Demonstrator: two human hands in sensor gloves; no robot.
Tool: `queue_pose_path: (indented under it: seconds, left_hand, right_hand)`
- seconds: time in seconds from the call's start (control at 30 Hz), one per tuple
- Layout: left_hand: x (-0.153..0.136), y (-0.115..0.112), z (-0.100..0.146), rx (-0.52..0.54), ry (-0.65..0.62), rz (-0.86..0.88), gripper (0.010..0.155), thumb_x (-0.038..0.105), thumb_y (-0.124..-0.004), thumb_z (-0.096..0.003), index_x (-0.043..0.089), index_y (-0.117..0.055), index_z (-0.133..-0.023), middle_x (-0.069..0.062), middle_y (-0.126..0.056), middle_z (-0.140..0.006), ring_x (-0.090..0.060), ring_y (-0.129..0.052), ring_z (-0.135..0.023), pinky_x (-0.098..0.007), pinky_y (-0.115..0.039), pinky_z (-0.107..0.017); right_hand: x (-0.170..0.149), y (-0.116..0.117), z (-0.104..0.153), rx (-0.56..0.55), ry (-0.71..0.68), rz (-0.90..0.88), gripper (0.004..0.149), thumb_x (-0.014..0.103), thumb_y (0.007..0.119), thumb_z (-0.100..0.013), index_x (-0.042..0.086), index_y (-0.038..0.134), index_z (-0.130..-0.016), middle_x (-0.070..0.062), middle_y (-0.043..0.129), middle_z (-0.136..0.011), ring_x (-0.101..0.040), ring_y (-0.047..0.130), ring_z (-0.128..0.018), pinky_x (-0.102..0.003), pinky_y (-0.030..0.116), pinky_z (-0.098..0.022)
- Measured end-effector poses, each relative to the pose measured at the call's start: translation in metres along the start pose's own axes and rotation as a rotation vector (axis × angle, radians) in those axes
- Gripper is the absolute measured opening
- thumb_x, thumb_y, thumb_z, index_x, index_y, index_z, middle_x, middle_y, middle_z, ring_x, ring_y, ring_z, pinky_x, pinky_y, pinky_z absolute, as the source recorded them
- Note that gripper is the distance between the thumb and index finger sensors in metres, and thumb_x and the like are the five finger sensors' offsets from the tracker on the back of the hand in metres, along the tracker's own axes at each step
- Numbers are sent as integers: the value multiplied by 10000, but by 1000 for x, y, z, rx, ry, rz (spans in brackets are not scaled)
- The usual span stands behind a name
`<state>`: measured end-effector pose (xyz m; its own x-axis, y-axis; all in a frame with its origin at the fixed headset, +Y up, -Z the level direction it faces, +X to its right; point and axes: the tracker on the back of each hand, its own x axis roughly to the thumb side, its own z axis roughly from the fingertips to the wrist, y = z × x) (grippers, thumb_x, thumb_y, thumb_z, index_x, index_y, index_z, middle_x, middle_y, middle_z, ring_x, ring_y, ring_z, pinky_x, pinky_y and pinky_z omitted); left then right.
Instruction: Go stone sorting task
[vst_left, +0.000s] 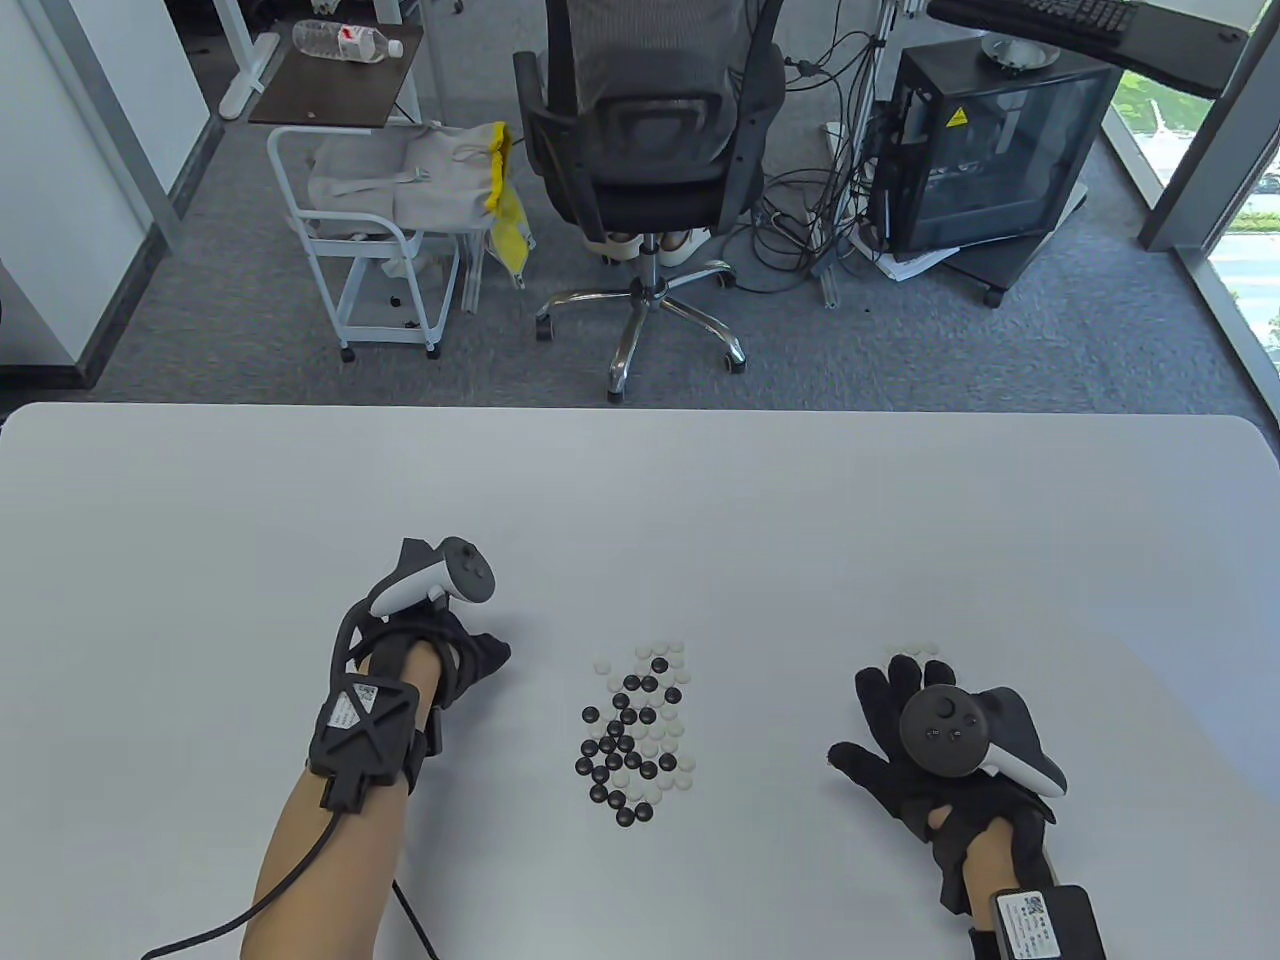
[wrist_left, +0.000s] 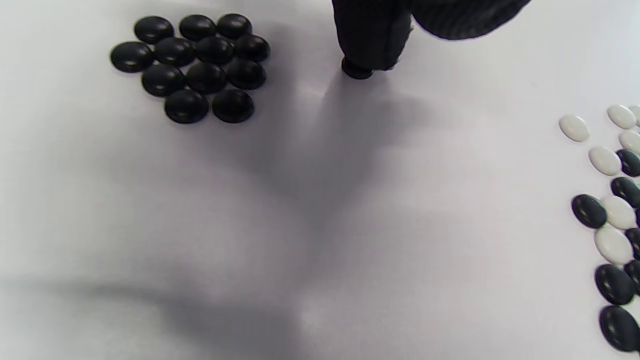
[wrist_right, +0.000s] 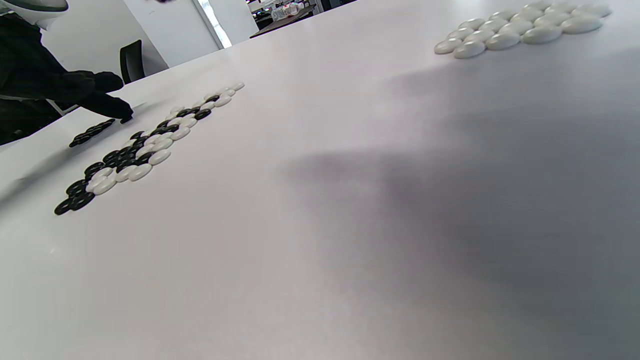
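A mixed pile of black and white Go stones (vst_left: 635, 730) lies mid-table, between my hands. My left hand (vst_left: 480, 655) rests left of it, one straight finger (wrist_left: 372, 35) pressing a single black stone (wrist_left: 357, 70) against the table. A tight cluster of black stones (wrist_left: 192, 65) sits just beyond, apart from that stone; the table view hides it under the hand. My right hand (vst_left: 885, 700) lies flat with its fingers spread and holds nothing. A cluster of white stones (vst_left: 915, 650) lies just past its fingertips, also seen as the white cluster (wrist_right: 520, 27).
The white table (vst_left: 700, 500) stretches bare behind the stones to its far edge. Beyond it stand an office chair (vst_left: 640, 150), a small cart (vst_left: 370, 230) and a black computer case (vst_left: 980, 150). Cables trail from both wrists.
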<state>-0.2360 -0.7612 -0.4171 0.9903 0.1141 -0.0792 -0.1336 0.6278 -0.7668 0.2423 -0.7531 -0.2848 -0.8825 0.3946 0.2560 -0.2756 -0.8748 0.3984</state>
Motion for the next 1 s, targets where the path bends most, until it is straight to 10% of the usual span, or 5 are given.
queue_pose_path:
  seconds: [0.6,1.0]
  left_hand:
    - [-15,7,12,3,72,-7,673,525,-528,-492,294,-645,-1113,-198,93,-1114,-516,164,-912,-796,-12,-534]
    - [66,-9,43,-4,-259,-187,645,530,-563,-501,288,-746,-1070,-221,-13,-1146,-532,81,-935,-800,-64,-536]
  right_hand:
    - [0,-1,1,-8,-3,-2,853,502,586,-624,-56,217,-1153,-460,70,-1100,-689,7,-926,-884,89,-532]
    - [2,-1,1,-5,-2,1,850,501,584,-626,-56,218,-1153,-461,69,-1099,-691,8,-925,-884,90,-532]
